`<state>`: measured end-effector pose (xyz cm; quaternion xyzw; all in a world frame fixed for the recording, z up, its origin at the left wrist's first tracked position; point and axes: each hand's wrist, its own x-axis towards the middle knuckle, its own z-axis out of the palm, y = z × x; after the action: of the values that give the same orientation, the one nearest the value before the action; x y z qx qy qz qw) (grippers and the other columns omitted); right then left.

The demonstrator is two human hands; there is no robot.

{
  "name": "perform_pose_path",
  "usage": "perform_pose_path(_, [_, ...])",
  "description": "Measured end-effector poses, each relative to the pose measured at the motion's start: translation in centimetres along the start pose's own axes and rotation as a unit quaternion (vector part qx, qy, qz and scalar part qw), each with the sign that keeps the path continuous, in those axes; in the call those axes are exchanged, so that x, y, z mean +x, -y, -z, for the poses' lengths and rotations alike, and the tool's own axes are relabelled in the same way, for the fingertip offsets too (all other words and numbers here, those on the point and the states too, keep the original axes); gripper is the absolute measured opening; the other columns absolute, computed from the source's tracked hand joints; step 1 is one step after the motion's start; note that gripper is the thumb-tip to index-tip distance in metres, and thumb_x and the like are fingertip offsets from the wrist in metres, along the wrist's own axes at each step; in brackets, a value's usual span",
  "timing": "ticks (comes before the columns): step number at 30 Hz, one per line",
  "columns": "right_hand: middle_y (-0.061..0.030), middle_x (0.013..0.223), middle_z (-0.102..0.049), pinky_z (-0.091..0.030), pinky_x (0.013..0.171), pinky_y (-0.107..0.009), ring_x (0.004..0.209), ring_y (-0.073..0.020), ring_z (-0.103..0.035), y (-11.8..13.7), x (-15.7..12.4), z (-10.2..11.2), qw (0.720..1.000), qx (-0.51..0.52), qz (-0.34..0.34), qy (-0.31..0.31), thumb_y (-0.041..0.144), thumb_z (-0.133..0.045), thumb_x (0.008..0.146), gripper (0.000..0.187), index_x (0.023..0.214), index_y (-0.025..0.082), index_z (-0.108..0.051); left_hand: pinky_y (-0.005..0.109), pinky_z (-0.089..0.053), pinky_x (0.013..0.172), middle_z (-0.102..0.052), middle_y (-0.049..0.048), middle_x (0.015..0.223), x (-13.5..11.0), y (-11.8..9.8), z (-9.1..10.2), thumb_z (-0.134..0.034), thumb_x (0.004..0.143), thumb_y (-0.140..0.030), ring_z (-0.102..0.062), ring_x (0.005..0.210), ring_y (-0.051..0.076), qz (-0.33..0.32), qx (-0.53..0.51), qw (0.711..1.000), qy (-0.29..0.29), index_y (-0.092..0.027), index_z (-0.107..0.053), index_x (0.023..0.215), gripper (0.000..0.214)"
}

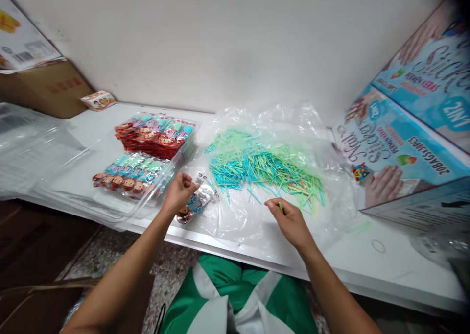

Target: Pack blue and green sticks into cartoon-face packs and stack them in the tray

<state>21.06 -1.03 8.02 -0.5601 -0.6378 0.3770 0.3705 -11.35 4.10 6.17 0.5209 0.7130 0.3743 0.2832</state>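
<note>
Near the white tabletop's (404,270) front edge, the left hand (179,191) is closed on a small clear packet with a cartoon figure (194,205). The right hand (291,222) pinches a thin green plastic stick (281,207), just in front of the pile of turquoise and green sticks (264,170) on a crinkled clear plastic sheet (238,216).

left hand (179,191) pinches a small candy packet (193,205) on the white worktop (385,265); right hand (290,221) holds one green stick (281,207) (fingers closed on it) near the pile of sticks (264,170) on clear plastic (293,123). packed trays (147,153) lie left.
</note>
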Motion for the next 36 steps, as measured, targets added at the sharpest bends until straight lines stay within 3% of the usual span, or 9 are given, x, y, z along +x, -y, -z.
perform_pose_path(3, [0.0001, 0.071, -0.057, -0.039, 0.064, -0.024, 0.067, -0.0143, -0.051, 0.3, 0.2, -1.7, 0.999, 0.006, 0.008, 0.051, 0.044, -0.046, 0.085, 0.031, 0.083, 0.017, -0.062, 0.024, -0.040, 0.058, -0.058, -0.0015, 0.069, 0.1, -0.4, -0.3, -0.062, 0.066, -0.035, -0.056, 0.061, 0.014, -0.054, 0.033, 0.998, -0.016, -0.018, -0.050, 0.091, 0.033])
perform_pose_path(9, [0.0017, 0.069, -0.056, -0.038, 0.062, -0.023, 0.064, -0.0122, -0.049, 0.7, -0.1, -2.9, 0.996, -0.008, 0.014, 0.090, 0.039, -0.044, 0.087, 0.028, 0.079, 0.018, -0.059, 0.026, -0.042, 0.061, -0.063, 0.0019, 0.074, 0.3, 0.0, 0.6, -0.060, 0.069, -0.038, -0.058, 0.067, 0.017, -0.047, 0.104, 0.991, -0.065, -0.018, -0.058, 0.080, 0.022])
perform_pose_path(14, [0.0011, 0.057, -0.053, -0.036, 0.058, -0.023, 0.057, -0.0126, -0.047, -0.2, 1.1, -6.4, 0.975, -0.077, 0.015, 0.209, 0.036, -0.047, 0.083, 0.029, 0.063, 0.017, -0.058, 0.026, -0.046, 0.060, -0.062, -0.0006, 0.062, -1.5, -4.0, 2.0, -0.068, 0.064, -0.037, -0.062, 0.062, 0.015, -0.026, -0.154, 0.987, -0.043, -0.017, -0.048, 0.069, 0.028])
perform_pose_path(17, [-0.0036, 0.075, -0.064, -0.039, 0.064, -0.026, 0.067, -0.0158, -0.054, -0.1, 2.9, -9.1, 0.973, -0.066, 0.007, 0.222, 0.030, -0.052, 0.080, 0.018, 0.088, 0.018, -0.065, 0.028, -0.049, 0.061, -0.068, 0.0021, 0.069, -2.7, -6.6, 2.7, -0.072, 0.062, -0.035, -0.064, 0.062, 0.016, -0.011, -0.269, 0.963, 0.003, -0.017, -0.046, 0.073, 0.034])
perform_pose_path(20, [-0.0068, 0.097, -0.065, -0.041, 0.072, -0.029, 0.080, -0.0177, -0.056, 0.9, 4.2, -10.1, 0.978, -0.033, 0.017, 0.204, 0.036, -0.051, 0.083, 0.031, 0.108, 0.019, -0.060, 0.028, -0.049, 0.058, -0.070, 0.0029, 0.072, -3.9, -7.3, 2.6, -0.075, 0.060, -0.034, -0.065, 0.061, 0.017, 0.014, -0.321, 0.946, 0.033, -0.017, -0.048, 0.081, 0.038])
perform_pose_path(22, [-0.0055, 0.097, -0.064, -0.041, 0.074, -0.028, 0.082, -0.0171, -0.056, 1.5, 4.1, -9.8, 0.978, 0.028, 0.025, 0.204, 0.043, -0.049, 0.084, 0.034, 0.104, 0.019, -0.062, 0.028, -0.049, 0.058, -0.071, 0.0027, 0.072, -4.6, -6.8, 1.5, -0.077, 0.058, -0.033, -0.065, 0.061, 0.017, 0.048, -0.364, 0.928, 0.058, -0.017, -0.050, 0.083, 0.039])
perform_pose_path(26, [0.0005, 0.072, -0.059, -0.038, 0.065, -0.024, 0.068, -0.0120, -0.050, 1.5, 2.5, -8.4, 0.960, 0.142, 0.011, 0.240, 0.047, -0.054, 0.080, 0.032, 0.079, 0.016, -0.063, 0.025, -0.048, 0.058, -0.071, 0.0046, 0.073, -5.7, -5.5, -2.5, -0.078, 0.058, -0.028, -0.064, 0.059, 0.015, 0.116, -0.440, 0.880, 0.136, -0.014, -0.056, 0.078, 0.033])
perform_pose_path(31, [0.0047, 0.059, -0.047, -0.033, 0.057, -0.021, 0.056, -0.0083, -0.039, -0.1, 1.1, -6.1, 0.954, 0.183, -0.048, 0.232, 0.044, -0.058, 0.077, 0.030, 0.068, 0.015, -0.058, 0.025, -0.049, 0.068, -0.071, 0.0079, 0.085, -6.0, -5.4, -6.0, -0.075, 0.065, -0.026, -0.065, 0.070, 0.016, 0.185, -0.511, 0.795, 0.271, -0.012, -0.064, 0.077, 0.021])
perform_pose_path(36, [0.0026, 0.064, -0.053, -0.036, 0.062, -0.022, 0.063, -0.0105, -0.046, -1.5, 0.6, -4.2, 0.956, 0.149, -0.048, 0.247, 0.046, -0.054, 0.079, 0.033, 0.071, 0.015, -0.061, 0.022, -0.047, 0.066, -0.071, 0.0096, 0.076, -6.0, -5.1, -8.6, -0.078, 0.061, -0.024, -0.064, 0.068, 0.014, 0.223, -0.472, 0.797, 0.304, -0.008, -0.071, 0.079, 0.025])
